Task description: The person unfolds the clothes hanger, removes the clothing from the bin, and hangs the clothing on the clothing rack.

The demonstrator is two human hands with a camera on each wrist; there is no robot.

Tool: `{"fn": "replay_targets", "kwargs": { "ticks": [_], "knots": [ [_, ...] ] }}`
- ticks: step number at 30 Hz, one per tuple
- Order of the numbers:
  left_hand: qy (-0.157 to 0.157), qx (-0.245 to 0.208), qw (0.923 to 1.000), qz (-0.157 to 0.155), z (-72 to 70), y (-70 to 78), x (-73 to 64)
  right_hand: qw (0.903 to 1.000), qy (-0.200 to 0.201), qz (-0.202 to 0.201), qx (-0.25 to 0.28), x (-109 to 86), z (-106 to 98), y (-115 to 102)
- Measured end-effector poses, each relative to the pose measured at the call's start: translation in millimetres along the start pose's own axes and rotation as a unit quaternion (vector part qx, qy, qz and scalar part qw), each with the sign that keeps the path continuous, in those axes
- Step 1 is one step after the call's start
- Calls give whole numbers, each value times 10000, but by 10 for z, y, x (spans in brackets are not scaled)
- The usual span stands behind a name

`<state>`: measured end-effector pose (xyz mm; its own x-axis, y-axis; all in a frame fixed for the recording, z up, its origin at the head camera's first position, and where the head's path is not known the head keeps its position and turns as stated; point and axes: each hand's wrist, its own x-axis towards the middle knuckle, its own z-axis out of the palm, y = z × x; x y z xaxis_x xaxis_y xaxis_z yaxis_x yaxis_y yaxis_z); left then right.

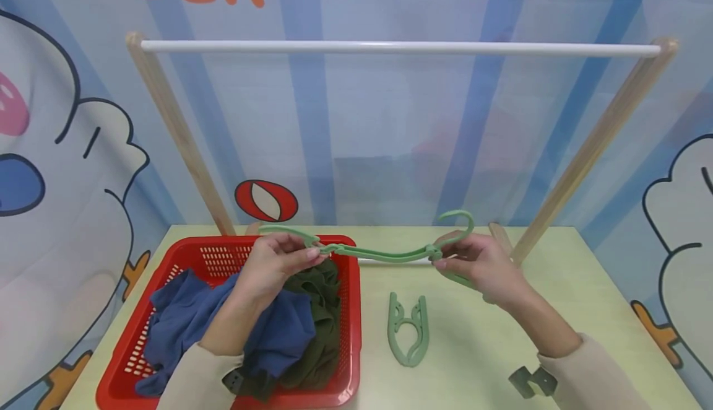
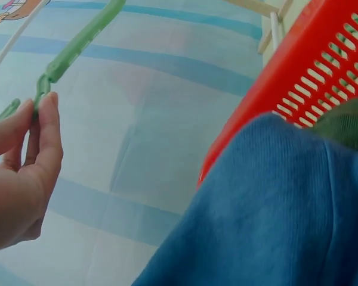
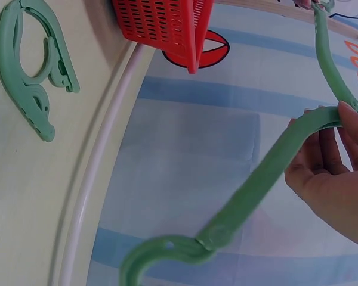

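A green folding hanger (image 1: 385,256) is stretched unfolded between both hands above the table. My left hand (image 1: 272,270) pinches a joint near its left end with thumb and fingers, over the basket. On the other side, my right hand (image 1: 483,269) grips it beside the hook, which curves up above the fingers. Seen from the right wrist, one hanger arm (image 3: 256,185) runs down from that hand to a curved tip. A second green hanger (image 1: 426,331), folded up, lies on the table below and between the hands.
A red basket (image 1: 351,329) on the left holds blue cloth (image 1: 284,329) and dark green cloth (image 1: 325,311). Behind stands a wooden rack with a white rail (image 1: 390,47) across its top. A printed backdrop surrounds the pale table (image 1: 473,348).
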<state>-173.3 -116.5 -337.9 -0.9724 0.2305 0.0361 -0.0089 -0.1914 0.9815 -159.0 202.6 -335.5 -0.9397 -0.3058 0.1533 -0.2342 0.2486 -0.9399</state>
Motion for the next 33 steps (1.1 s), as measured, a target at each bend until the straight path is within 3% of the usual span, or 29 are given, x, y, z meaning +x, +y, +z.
{"fn": "replay_targets", "kwargs": {
  "ticks": [7, 17, 25, 29, 33],
  "knots": [
    [180, -759, 9969, -60, 46, 3, 10, 9997, 32, 233, 26, -9, 30, -4],
    [200, -993, 9948, -133, 76, -16, 11, 9999, 89, 65, -28, -17, 19, 33],
    [-90, -581, 9974, -409, -25, -16, -13, 9996, 277, -47, 30, -30, -18, 51],
    [-245, -58, 9978, -620, -142, 7, -28, 9993, 353, -69, 104, -52, -75, 47],
    [-357, 678, 9952, -601, -281, 67, -80, 9990, 429, -123, 86, -71, -136, 50]
  ]
}}
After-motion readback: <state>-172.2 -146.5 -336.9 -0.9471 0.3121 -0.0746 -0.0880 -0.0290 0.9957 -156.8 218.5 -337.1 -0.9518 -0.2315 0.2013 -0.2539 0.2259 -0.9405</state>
